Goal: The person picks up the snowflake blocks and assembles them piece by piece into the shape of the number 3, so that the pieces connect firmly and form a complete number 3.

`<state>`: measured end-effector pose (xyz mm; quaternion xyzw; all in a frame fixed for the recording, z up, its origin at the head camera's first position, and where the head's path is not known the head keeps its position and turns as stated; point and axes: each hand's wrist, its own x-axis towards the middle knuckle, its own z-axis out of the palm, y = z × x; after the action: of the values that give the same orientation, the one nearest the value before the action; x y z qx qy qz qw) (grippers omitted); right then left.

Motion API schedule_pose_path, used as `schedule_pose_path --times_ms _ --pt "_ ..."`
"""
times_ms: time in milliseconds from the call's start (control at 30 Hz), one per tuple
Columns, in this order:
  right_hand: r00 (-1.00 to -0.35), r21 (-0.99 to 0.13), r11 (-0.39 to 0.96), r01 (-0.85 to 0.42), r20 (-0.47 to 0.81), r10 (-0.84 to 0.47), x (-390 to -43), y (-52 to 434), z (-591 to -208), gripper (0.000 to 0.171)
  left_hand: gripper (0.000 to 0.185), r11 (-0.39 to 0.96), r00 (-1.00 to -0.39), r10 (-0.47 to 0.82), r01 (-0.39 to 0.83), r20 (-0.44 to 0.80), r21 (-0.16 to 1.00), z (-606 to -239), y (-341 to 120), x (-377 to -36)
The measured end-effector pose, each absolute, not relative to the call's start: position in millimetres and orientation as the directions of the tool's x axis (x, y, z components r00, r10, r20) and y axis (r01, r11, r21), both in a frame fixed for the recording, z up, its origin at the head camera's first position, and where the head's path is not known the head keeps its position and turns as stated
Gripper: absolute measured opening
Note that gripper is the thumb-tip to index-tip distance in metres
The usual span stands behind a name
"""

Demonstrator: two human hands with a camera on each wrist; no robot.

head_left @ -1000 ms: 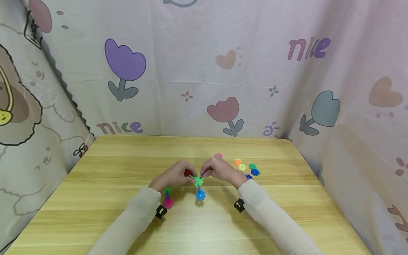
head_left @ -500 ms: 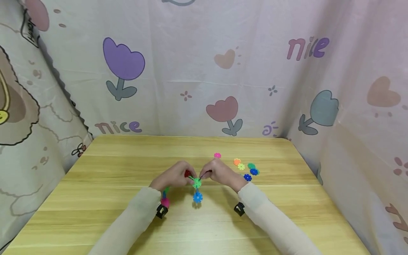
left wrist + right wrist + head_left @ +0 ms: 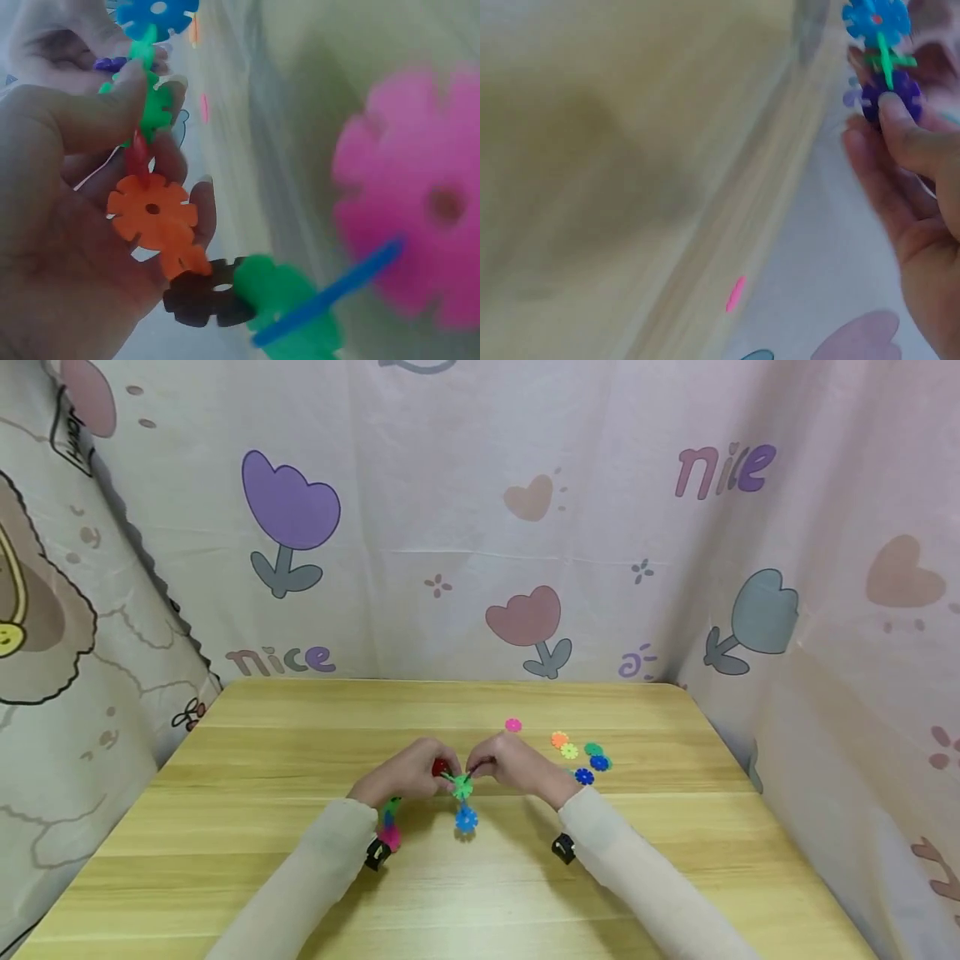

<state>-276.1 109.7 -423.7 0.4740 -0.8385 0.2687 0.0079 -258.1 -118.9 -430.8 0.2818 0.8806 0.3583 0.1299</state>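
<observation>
My left hand pinches a light green notched plastic disc in a linked chain. In the left wrist view, a red disc, an orange disc, a brown disc, a green disc, an edge-on blue disc and a large pink disc trail from it. My right hand pinches a purple disc between thumb and fingers, against the green pieces. A blue disc hangs on the near side of the green joint. Fingers partly hide where purple and green meet.
Loose discs lie on the wooden table beyond my right hand: pink, orange, yellow, green and several blue ones, including a dark blue disc. A printed curtain stands behind the table.
My right hand has come slightly closer to the left, and the loose pink disc behind it shows fully. Both hands keep their pinch; the hanging blue disc has shifted only a little.
</observation>
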Motion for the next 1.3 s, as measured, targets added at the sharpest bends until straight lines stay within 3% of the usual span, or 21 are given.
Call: schedule_pose_path --times_ms 167,433,767,1300 --pt "-0.720 -0.493 0.568 -0.659 0.197 -0.665 -299 127 -426 0.018 0.008 0.592 -0.805 0.593 0.409 -0.031 0.694 -431 -123 -260" --pt "-0.868 -0.494 0.725 -0.481 0.147 -0.475 -323 140 -435 0.018 0.022 0.588 -0.808 0.585 0.369 -0.063 0.720 -430 -124 -258" --pt "-0.881 -0.393 0.791 -0.469 0.146 -0.450 -336 138 -443 0.017 0.044 0.597 -0.786 0.614 0.400 -0.075 0.695 -430 -118 -258" --pt "-0.891 -0.406 0.797 -0.447 0.122 -0.438 -341 140 -453 0.013 0.045 0.579 -0.782 0.623 0.436 -0.029 0.689 -429 -115 -256"
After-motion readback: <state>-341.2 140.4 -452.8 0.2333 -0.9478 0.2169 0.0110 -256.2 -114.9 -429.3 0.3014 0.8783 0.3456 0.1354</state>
